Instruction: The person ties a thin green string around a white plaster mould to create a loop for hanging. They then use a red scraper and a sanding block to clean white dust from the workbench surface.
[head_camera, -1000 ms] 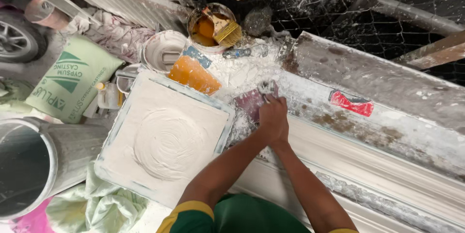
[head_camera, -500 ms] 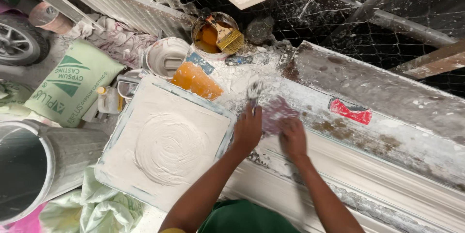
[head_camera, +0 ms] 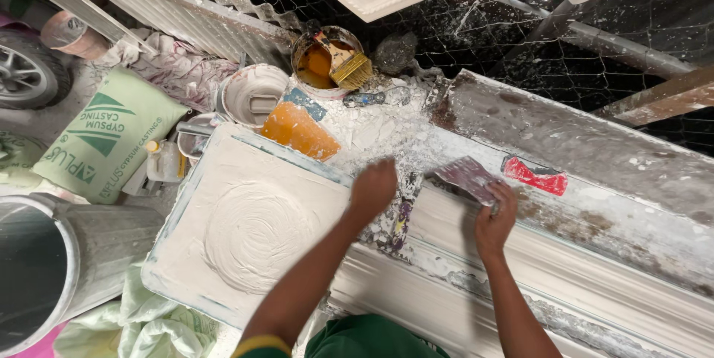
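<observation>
1. A flat scraper blade (head_camera: 465, 178), smeared with plaster, is held in the right hand (head_camera: 494, 218); the fingers are clamped on its near edge, and the blade is laid on the long plaster moulding (head_camera: 595, 269).
2. The left hand (head_camera: 373, 188) is closed into a loose fist just to the left of the scraper, at the right rim of the tray; a plaster-caked tool handle (head_camera: 401, 217) is seen just beside it, but whether it is gripped cannot be told.
3. A wide shallow tray (head_camera: 186, 202) filled with white plaster, marked by a swirl in the middle, is set to the left of the hands.
4. An orange block (head_camera: 297, 129) is placed at the far edge of the tray.
5. A tin (head_camera: 327, 60) with orange liquid is seen farther off, with a yellow-bristled brush (head_camera: 348, 66) resting in it.
6. A white bucket (head_camera: 251, 94) is placed left of the tin.
7. A green sack (head_camera: 104, 135) is laid at the far left, and a grey metal drum (head_camera: 67, 269) is stood near left.
8. A red patch (head_camera: 535, 176) is seen on the surface (head_camera: 595, 135) right of the scraper.
</observation>
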Available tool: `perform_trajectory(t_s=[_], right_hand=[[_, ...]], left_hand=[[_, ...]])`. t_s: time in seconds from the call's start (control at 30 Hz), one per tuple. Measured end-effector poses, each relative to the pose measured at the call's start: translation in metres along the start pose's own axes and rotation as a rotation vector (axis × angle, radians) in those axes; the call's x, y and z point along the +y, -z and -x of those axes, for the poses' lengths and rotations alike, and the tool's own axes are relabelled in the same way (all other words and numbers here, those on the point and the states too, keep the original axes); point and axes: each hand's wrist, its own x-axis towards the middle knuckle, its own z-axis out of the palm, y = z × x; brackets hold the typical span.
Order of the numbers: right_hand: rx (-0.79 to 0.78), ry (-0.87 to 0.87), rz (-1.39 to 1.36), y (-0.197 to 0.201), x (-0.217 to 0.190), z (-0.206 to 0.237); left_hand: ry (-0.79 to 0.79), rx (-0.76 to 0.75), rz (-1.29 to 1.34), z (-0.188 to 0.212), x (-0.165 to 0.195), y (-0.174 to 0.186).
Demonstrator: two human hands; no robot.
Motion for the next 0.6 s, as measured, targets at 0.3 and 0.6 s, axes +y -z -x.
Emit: perform_trajectory(t_s=[0.3, 0.6], right_hand=[[-0.193, -0.227, -0.091, -0.027, -0.007, 0.020], [-0.118, -0.096, 0.031, -0.028, -0.008, 0.023]], left_hand=[[0.222, -0.084, -0.217, -0.118, -0.063, 0.045], [0.186, 0.044, -0.358, -0.120, -0.069, 0.032]])
